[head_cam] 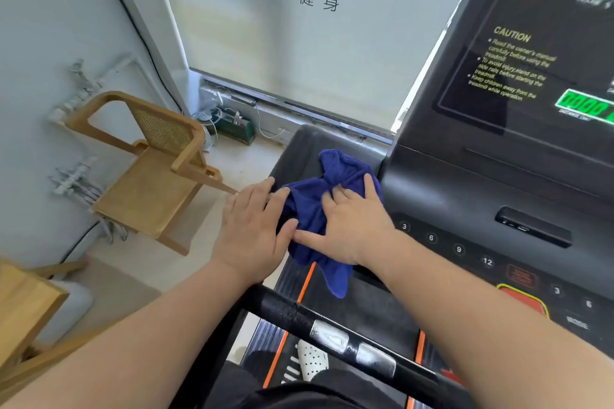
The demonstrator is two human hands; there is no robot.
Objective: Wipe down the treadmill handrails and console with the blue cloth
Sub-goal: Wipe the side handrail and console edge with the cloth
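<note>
The crumpled blue cloth (319,206) lies on the black left side arm (299,149) of the treadmill, beside the console (498,156). My right hand (352,226) presses flat on the cloth with fingers spread. My left hand (252,226) rests flat next to it, its fingers touching the cloth's left edge. One corner of the cloth hangs down below my right wrist. A black front handrail (289,309) with metal sensor plates crosses below my forearms.
A wooden chair (146,176) stands left of the treadmill by the wall. Cables and a green box (236,129) lie under the window blind. The console shows lit green digits (584,108) and number buttons (458,249). My white shoe (310,362) is on the belt.
</note>
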